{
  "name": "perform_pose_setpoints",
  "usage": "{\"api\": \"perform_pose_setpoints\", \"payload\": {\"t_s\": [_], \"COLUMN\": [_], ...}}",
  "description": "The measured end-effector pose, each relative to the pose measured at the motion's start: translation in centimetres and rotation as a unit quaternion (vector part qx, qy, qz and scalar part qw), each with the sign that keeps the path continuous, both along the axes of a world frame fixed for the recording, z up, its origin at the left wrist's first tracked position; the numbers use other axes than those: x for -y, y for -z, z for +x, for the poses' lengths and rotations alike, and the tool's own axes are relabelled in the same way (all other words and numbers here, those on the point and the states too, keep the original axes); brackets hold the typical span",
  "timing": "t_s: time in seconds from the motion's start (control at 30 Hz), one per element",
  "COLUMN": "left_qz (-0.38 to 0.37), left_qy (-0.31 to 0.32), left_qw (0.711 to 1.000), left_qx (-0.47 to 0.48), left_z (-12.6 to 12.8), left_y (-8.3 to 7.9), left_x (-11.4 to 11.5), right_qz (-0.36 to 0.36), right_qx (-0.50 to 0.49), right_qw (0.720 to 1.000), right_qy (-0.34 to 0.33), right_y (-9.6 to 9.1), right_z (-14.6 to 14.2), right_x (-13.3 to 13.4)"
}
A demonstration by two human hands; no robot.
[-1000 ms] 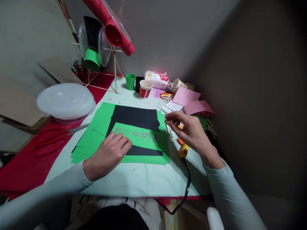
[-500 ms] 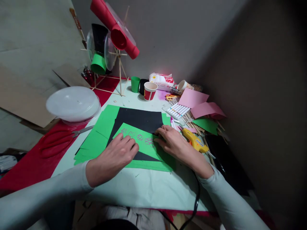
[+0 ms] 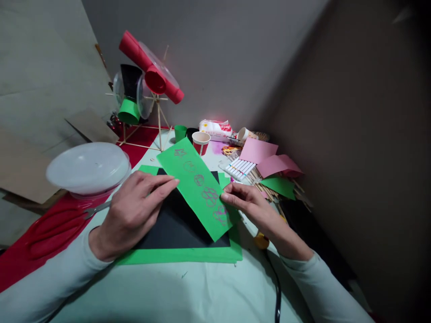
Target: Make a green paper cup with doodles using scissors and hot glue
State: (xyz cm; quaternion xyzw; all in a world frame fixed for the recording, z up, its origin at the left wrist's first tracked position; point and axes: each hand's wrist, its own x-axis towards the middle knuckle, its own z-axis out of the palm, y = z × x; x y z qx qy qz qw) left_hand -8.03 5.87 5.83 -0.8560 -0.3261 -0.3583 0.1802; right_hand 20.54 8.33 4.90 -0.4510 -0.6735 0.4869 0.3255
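A green paper strip (image 3: 197,186) with several pink drawn shapes is lifted off the table and tilted. My right hand (image 3: 247,204) pinches its right edge near the lower end. My left hand (image 3: 134,211) has its fingers stretched out, fingertips touching the strip's left edge. Below the strip lies a black sheet (image 3: 178,224) on top of green sheets (image 3: 182,255) on the pale table.
Red-handled scissors (image 3: 57,224) and a clear plastic dome lid (image 3: 88,168) lie left. Behind stand a stick frame with red tube (image 3: 150,74), a red-white paper cup (image 3: 201,141), marker set (image 3: 239,167), pink papers (image 3: 266,157). A yellow glue gun (image 3: 261,240) with black cord sits under my right wrist.
The green strip was lying flat on the black sheet; it has been lifted and turned on a slant. My right hand came from the markers to its edge.
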Motion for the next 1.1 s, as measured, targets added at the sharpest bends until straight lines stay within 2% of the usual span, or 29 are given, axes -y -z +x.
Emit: {"api": "perform_pose_setpoints", "payload": {"t_s": [0.17, 0.37, 0.5, 0.63, 0.93, 1.0, 1.1], "left_qz": [0.023, 0.053, 0.053, 0.015, -0.066, -0.103, -0.199], "left_qy": [-0.011, 0.003, -0.026, -0.041, -0.028, -0.015, -0.024], "left_qw": [1.0, 0.999, 0.998, 0.996, 0.987, 0.979, 0.957], "left_qx": [0.009, 0.011, 0.032, 0.074, 0.143, 0.175, 0.208], "left_z": [0.3, 0.7, 0.6, 0.5, 0.7, 0.9, 1.2], "left_y": [2.1, 1.7, 1.4, 1.6, 1.7, 1.8, 1.9], "left_x": [0.4, 0.7, 0.4, 0.1, -0.1, 0.0, 0.4], "right_qz": [-0.062, -0.155, -0.097, -0.032, 0.01, 0.017, 0.051], "right_qx": [-0.076, -0.158, -0.137, -0.097, -0.06, -0.059, -0.055], "right_qw": [0.995, 0.975, 0.985, 0.992, 0.995, 0.996, 0.997], "right_qy": [-0.011, -0.02, -0.046, -0.068, -0.077, -0.06, -0.02], "right_y": [-0.1, -0.2, -0.1, -0.3, -0.4, -0.3, -0.1], "right_z": [-1.0, -1.9, -1.9, -2.0, -2.6, -2.6, -2.7], "right_x": [0.9, 1.9, 1.9, 2.1, 2.6, 2.8, 3.0]}}
